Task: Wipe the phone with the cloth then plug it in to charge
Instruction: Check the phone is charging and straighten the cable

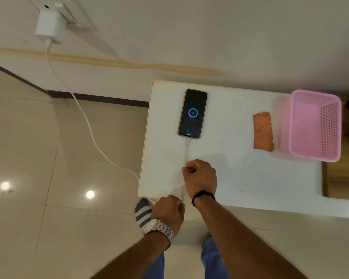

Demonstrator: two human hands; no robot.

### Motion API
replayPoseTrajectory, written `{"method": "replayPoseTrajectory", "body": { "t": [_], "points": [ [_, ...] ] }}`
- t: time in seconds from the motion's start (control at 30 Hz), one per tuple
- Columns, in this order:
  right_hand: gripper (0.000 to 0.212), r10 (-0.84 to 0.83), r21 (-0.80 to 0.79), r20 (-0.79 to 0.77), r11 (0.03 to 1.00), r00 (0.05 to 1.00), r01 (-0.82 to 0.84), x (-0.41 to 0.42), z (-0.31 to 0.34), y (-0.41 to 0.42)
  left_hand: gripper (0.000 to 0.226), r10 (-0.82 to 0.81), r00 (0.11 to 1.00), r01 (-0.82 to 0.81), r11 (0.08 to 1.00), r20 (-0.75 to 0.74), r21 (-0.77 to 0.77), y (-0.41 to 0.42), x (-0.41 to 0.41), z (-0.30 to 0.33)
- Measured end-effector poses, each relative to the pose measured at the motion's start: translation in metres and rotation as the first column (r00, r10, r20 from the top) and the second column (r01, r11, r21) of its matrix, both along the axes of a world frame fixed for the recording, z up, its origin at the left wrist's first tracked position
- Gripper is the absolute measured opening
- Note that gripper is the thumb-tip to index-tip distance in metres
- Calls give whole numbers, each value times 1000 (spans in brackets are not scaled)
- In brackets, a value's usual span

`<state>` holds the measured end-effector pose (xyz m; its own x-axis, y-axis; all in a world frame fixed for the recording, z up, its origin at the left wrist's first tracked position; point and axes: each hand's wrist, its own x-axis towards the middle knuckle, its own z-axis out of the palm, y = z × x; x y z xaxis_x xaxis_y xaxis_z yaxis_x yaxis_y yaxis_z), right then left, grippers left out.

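The phone lies face up on the white table, its screen lit with a blue charging ring. A white cable is plugged into its near end and runs toward me. My right hand pinches that cable on the table a short way below the phone. At the table's near edge my left hand pinches the same cable. The cable continues across the floor up to a white charger in a wall socket. A folded orange cloth lies to the right of the phone.
A pink plastic basket stands right of the cloth, near the table's right side. The wall runs behind the table. Glossy tiled floor lies to the left, and my striped sock shows by the table corner.
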<state>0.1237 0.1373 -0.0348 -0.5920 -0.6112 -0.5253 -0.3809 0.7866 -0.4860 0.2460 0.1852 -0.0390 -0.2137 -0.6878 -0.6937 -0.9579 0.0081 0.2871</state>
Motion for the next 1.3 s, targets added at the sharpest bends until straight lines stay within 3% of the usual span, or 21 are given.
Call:
{"method": "replayPoseTrajectory", "body": {
  "t": [0.37, 0.53, 0.67, 0.83, 1.1, 1.2, 1.3],
  "points": [
    [9, -120, -14, 60, 993, 991, 121, 2, 0, 4, 31, -113, 988, 117, 993, -102, 30, -6, 6, -6],
    [12, -122, -12, 79, 992, 989, 123, 1, 1, 5, 44, -215, 976, 217, 975, 37, -45, -6, 12, -7],
    [17, -135, -12, 81, 991, 988, 137, 2, 3, 9, 61, -431, 886, 451, 887, 171, -102, -10, 19, -3],
    [21, -121, 2, 70, 993, 990, 121, 1, 2, 12, 61, -498, 837, 535, 831, 225, -152, -27, 22, 1],
    [16, -63, 16, 49, 998, 997, 63, 2, -1, 9, 12, -559, 802, 583, 809, 211, -70, -37, 24, -3],
    [10, -87, 15, 28, 996, 996, 87, 1, 1, 10, 18, -541, 820, 557, 830, 188, -37, -28, 23, -8],
    [9, -125, 9, 15, 992, 992, 125, -2, 2, 15, 31, -492, 870, 493, 870, 18, -2, -17, 24, -11]
  ]
}}
